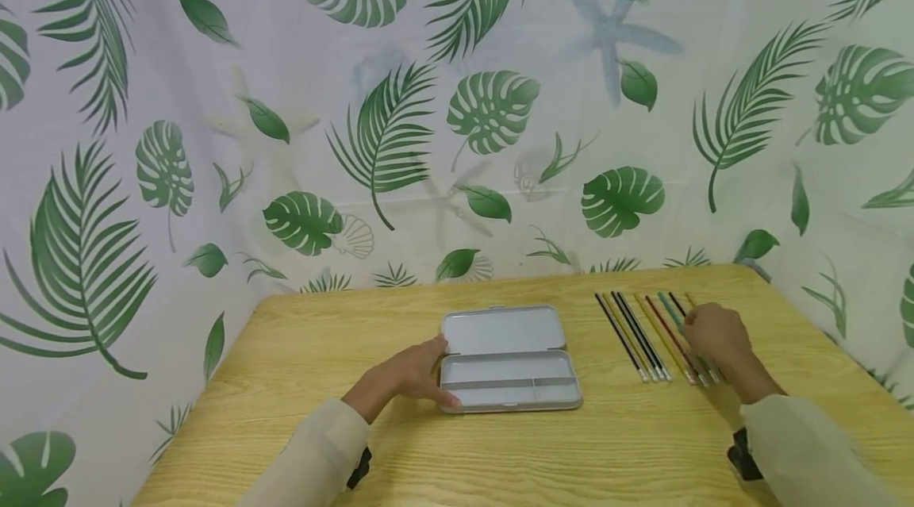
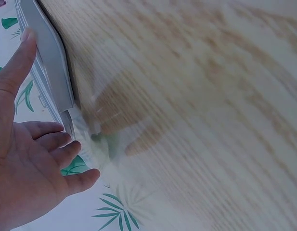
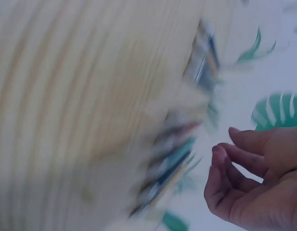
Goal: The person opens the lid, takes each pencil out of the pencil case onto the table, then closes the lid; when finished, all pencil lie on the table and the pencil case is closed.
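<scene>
A grey pencil case (image 1: 510, 393) lies open on the table, its lid folded back and its tray split by dividers. My left hand (image 1: 416, 374) rests at the case's left side, thumb at the front corner and the other fingers spread near the hinge. In the left wrist view the thumb (image 2: 24, 57) lies against the case (image 2: 54, 62). To the right lies a row of pencils (image 1: 638, 336), black, yellow, red and teal, with white erasers towards me. My right hand (image 1: 720, 336) is over the rightmost pencils, its fingers (image 3: 230, 178) loosely curled with nothing visible between them.
The wooden table (image 1: 500, 459) ends at the back against a white cloth (image 1: 500, 237) printed with green leaves. The same cloth hangs along both sides. A dark band (image 1: 745, 455) sits at the right wrist, and another (image 1: 360, 469) at the left.
</scene>
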